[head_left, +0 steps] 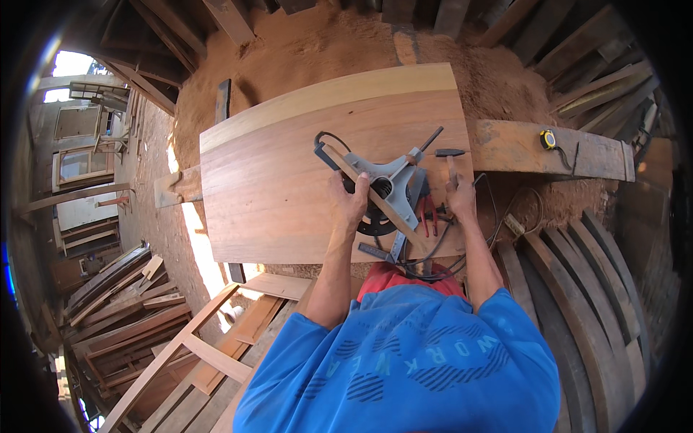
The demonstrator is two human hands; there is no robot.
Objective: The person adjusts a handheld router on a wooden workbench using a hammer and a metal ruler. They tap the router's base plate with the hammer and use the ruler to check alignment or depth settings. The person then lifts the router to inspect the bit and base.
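From here I'm judging the grey metal frame (401, 189) heavy, stiff, best held by its arms (413, 157), left hand (349, 199) clasping the wood strip (393, 213), right hand (461, 198) gripping a hammer (452, 166).

The hands (350, 197) hold a wooden strip (394, 215) and a hammer (452, 163).

- A yellow-and-black tape measure (548, 139) lies on a thick wooden beam (498, 141) at right.
- Curved planks (570, 303) lie side by side, lower right.
- A pale wooden frame (216, 357) slants, lower left.
- Piled boards (137, 335) sit beyond it.
- Reddish-brown dust (289, 50) covers the ground.
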